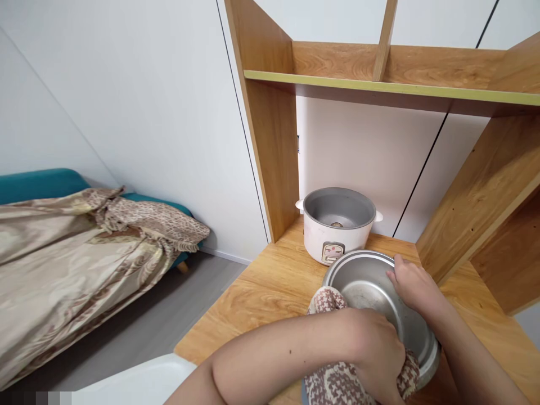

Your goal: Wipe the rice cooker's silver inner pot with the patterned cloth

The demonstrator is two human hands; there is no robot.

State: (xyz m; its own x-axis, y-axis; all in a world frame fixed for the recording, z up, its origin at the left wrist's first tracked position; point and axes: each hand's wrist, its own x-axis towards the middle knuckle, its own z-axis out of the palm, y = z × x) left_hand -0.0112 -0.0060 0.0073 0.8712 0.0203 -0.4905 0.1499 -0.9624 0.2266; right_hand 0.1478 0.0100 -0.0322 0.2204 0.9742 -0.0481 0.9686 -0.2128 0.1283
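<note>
My right hand (pixel 415 281) grips the far right rim of a silver inner pot (pixel 371 284), with the fingers over the edge. The pot is tilted, its opening facing me, above the wooden desk. My left hand (pixel 379 351) is closed on a brown-and-white patterned cloth (pixel 327 299) at the near side of the pot. Part of the cloth bunches over the pot's left rim, and more hangs below my left forearm. My left fingertips are partly hidden. Just behind the pot stands a white rice cooker body (pixel 314 239), lidless, with its grey inside showing.
The wooden desk (pixel 236 298) has an upright side panel at the left and a shelf (pixel 337 84) overhead. A slanted wooden panel (pixel 485 197) rises at the right. A white chair (pixel 143 382) touches the near left. Farther left is a teal sofa (pixel 42 183) under a patterned cover.
</note>
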